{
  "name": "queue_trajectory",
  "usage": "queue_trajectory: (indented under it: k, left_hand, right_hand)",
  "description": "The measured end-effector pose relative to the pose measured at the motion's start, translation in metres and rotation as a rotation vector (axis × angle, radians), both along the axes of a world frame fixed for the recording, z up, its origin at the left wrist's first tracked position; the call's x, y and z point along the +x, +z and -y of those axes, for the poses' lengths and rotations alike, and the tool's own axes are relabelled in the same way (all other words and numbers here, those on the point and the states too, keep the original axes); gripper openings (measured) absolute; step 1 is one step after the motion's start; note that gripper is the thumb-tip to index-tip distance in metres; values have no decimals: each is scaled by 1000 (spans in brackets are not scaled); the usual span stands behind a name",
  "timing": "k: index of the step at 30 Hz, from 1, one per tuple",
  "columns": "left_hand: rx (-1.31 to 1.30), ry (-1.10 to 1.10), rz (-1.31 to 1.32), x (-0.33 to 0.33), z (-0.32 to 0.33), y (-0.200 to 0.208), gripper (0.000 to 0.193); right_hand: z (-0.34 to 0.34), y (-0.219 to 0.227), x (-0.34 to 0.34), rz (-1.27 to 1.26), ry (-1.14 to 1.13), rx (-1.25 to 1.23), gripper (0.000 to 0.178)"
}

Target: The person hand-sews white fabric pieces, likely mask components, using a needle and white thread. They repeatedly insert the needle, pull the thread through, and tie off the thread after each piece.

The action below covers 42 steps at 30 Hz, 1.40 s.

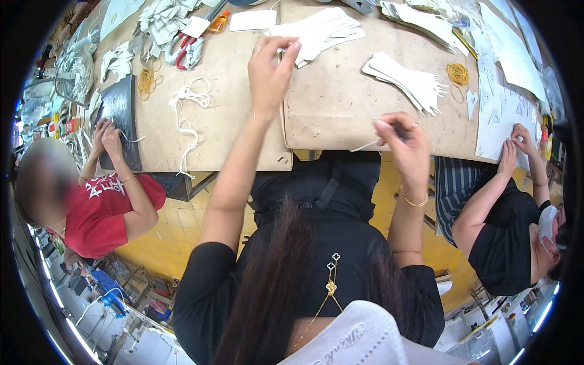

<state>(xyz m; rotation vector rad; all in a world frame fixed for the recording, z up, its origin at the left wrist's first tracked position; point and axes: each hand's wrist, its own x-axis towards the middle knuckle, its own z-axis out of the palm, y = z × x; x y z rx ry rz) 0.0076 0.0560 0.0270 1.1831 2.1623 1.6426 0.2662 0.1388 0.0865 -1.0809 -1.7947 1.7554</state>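
Observation:
My left hand (272,76) is over the table at the near left end of a pile of flat white cut pieces (322,33). Its thumb and forefinger are pinched together; whatever is between them does not show clearly. Lower and to the right, my right hand (404,143) is closed and slightly blurred. A thin white strip (366,146) sticks out from its fingers toward the table's front edge. Something dark shows inside the curled fingers, too hidden to name. Beyond that hand, a fanned stack of white pieces with slit ends (404,82) lies on the table.
Tangled white cord (188,112), yellow rubber bands (457,74), red-handled scissors (182,53) and a small orange bottle (219,22) lie about the brown-covered table (340,125). A co-worker in red (115,207) works at the left, another in black (505,237) at the right.

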Motion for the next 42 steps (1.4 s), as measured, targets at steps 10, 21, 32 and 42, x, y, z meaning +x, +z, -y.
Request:
queue_trajectory:
  k: [10, 21, 32, 42]
  left_hand:
    - [-737, -127, -611, -63, -73, 1, 47]
    - [-748, -198, -487, -57, -82, 4, 34]
    - [-462, -519, 165, -93, -24, 62, 33]
    - [-504, -553, -472, 36, 37, 24, 26]
  right_hand:
    - [-33, 100, 162, -505, 23, 563, 9]
    - [-55, -29, -79, 108, 652, 408, 13]
    - [-55, -44, -126, 190, 619, 346, 17]
    - [-80, 2, 90, -1025, 148, -203, 11]
